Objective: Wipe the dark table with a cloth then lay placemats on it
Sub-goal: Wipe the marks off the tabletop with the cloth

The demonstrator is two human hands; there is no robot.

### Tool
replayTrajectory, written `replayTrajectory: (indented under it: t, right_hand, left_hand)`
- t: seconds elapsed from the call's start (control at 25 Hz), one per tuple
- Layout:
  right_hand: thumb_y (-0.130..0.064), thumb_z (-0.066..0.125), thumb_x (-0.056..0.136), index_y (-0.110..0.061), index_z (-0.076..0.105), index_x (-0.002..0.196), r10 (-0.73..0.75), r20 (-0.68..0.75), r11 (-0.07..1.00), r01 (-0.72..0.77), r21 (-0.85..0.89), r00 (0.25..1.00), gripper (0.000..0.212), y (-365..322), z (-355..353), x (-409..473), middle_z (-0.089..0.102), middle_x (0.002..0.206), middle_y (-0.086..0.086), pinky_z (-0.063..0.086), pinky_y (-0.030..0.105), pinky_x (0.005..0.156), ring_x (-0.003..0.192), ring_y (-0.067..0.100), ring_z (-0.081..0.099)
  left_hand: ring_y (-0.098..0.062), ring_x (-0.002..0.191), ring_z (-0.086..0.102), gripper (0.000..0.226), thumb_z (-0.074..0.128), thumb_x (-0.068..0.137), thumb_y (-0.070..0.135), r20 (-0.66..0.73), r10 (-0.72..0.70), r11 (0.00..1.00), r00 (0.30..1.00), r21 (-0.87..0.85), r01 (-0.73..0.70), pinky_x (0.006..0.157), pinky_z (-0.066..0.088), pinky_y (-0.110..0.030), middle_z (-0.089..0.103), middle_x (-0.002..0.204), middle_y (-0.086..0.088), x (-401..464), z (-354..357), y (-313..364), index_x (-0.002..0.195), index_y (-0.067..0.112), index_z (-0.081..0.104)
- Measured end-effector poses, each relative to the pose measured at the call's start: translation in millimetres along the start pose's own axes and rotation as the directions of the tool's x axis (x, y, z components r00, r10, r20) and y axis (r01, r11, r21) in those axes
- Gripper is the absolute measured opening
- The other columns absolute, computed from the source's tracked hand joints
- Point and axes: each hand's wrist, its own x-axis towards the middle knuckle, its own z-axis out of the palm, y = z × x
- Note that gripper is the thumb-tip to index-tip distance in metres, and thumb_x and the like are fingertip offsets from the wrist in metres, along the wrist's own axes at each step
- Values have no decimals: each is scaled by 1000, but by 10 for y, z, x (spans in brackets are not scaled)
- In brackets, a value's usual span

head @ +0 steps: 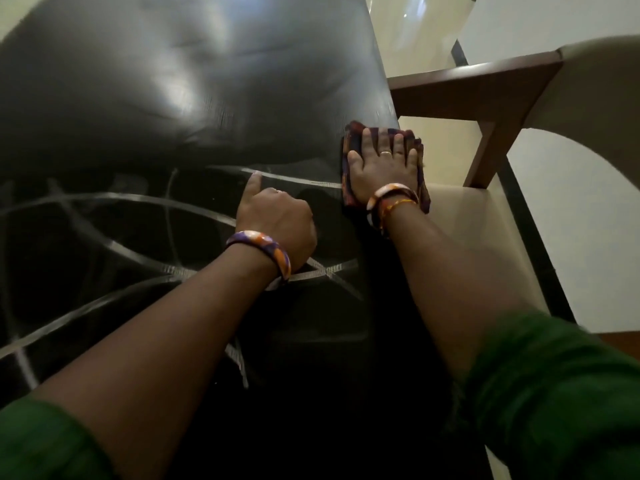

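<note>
A dark glossy table (145,84) fills the left and middle of the view, with pale curved lines across its near half. My right hand (382,168) lies flat with spread fingers on a dark checked cloth (351,140), pressing it onto the table at the right edge. My left hand (277,216) rests on the tabletop to the left of it, fingers curled under and the thumb stretched forward. It holds nothing. No placemats are in view.
A chair with a brown wooden frame (485,84) and cream seat (460,216) stands tight against the table's right edge, beside the cloth. A pale tiled floor (571,209) lies beyond it.
</note>
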Motion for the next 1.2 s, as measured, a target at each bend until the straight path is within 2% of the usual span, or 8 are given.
replayTrajectory:
  t: [0.08, 0.2, 0.48, 0.72, 0.84, 1.0, 1.08, 1.2]
  right_hand:
    - [-46, 13, 100, -28, -1, 151, -38, 1, 999, 38, -2, 999, 56, 68, 82, -464, -6, 160, 0, -10, 43, 115, 146, 23, -8]
    - [-51, 3, 90, -33, -7, 149, -84, -52, 996, 83, -25, 995, 62, 154, 188, -1417, -12, 158, -4, -14, 37, 113, 146, 20, -12]
    - [-44, 16, 101, -27, 2, 151, -103, 18, 995, 103, -9, 995, 55, -221, 1, 88, -5, 160, 1, -9, 43, 116, 146, 24, -8]
    - [-52, 5, 92, -37, -15, 142, -163, -51, 987, 163, -13, 985, 56, 91, 217, -1487, -20, 154, -8, -16, 36, 113, 144, 16, -15]
    - [-48, 15, 100, -35, -3, 149, -69, -44, 998, 69, 12, 997, 54, -106, 160, -762, -8, 159, -3, -14, 47, 113, 146, 21, -10]
    - [-48, 15, 100, -35, 0, 150, -86, 66, 996, 86, 7, 994, 53, -383, -20, 142, -8, 159, -3, -15, 63, 107, 145, 23, -13]
    - [-49, 17, 100, -39, -1, 149, -113, 80, 993, 114, -6, 990, 53, -244, 27, -267, -10, 159, -6, -13, 63, 107, 145, 21, -13]
    - [-50, 17, 100, -44, -7, 146, -104, 5, 994, 104, -24, 995, 53, -27, 179, -1225, -15, 157, -10, -14, 58, 109, 145, 18, -15]
  left_hand:
    - [-21, 104, 57, 39, 31, 97, 34, 14, 15, 999, 1000, -29, -14, 115, 9, -46, 63, 94, -6, -52, 26, -40, 80, 14, 60]
    - [-20, 123, 48, 38, 32, 97, 32, -5, 26, 996, 1000, -86, -26, 115, 6, -46, 58, 124, -7, -82, 72, -114, 109, 12, 62]
    - [-21, 120, 49, 41, 32, 95, 38, -12, 17, 997, 1000, -75, -18, 114, 7, -48, 60, 120, -8, -34, 87, -90, 101, 13, 64]
    - [-18, 136, 33, 40, 30, 97, 33, 6, 23, 991, 1000, -135, -22, 115, 0, -49, 44, 142, -4, -82, 94, -193, 125, 16, 53]
    - [-19, 136, 32, 41, 30, 97, 33, 6, 30, 993, 1000, -114, -29, 115, 0, -49, 43, 143, -5, -72, 88, -189, 126, 15, 52]
    - [-20, 140, 26, 47, 30, 96, 35, 1, 28, 998, 1000, -52, -28, 114, -2, -50, 35, 148, -7, -91, 156, -154, 136, 13, 42]
    - [-20, 140, 26, 48, 30, 96, 35, 5, 34, 998, 999, -54, -33, 114, -2, -50, 34, 149, -7, -106, 143, -166, 137, 13, 40]
    - [-20, 137, 32, 43, 30, 96, 33, 11, 53, 996, 999, -77, -52, 115, -2, -50, 40, 145, -7, -83, 92, -192, 130, 14, 48]
